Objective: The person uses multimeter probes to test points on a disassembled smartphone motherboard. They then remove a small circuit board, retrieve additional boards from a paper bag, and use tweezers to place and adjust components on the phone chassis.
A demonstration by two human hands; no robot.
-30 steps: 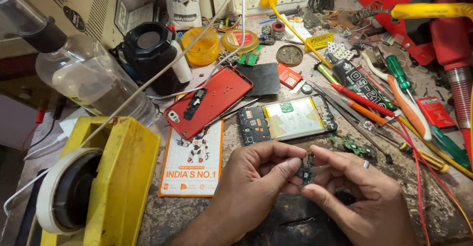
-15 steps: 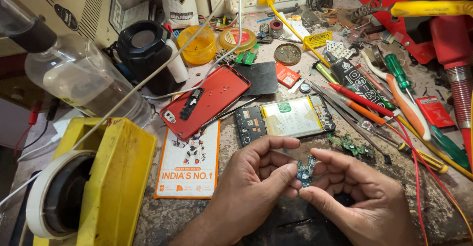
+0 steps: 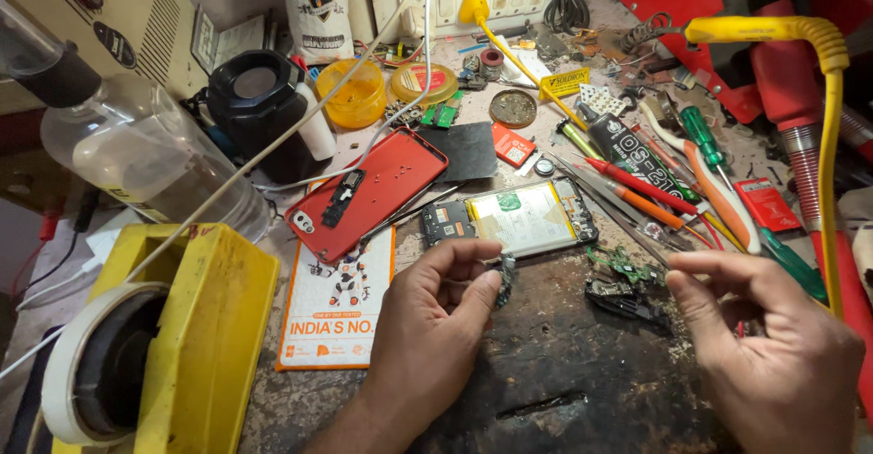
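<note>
My left hand (image 3: 435, 322) pinches a small dark circuit part (image 3: 506, 279) between thumb and fingertips, just in front of the opened phone (image 3: 511, 220) lying with its battery showing. My right hand (image 3: 768, 349) hovers to the right, fingers curled and apart from the part, holding nothing that I can see. Its fingertips are near a small green board and dark loose parts (image 3: 626, 283) on the worn bench. A red phone back cover (image 3: 368, 192) lies to the left of the opened phone.
A yellow tape dispenser (image 3: 173, 345) stands at front left, with a clear plastic bottle (image 3: 136, 158) behind it. Screwdrivers and tweezers (image 3: 673, 195) lie at the right. A yellow cable (image 3: 823, 145) hangs at right. An orange card (image 3: 335, 313) lies under the cover.
My right hand has let go of the small part and moved away to the right. My left hand keeps the part, lifted slightly.
</note>
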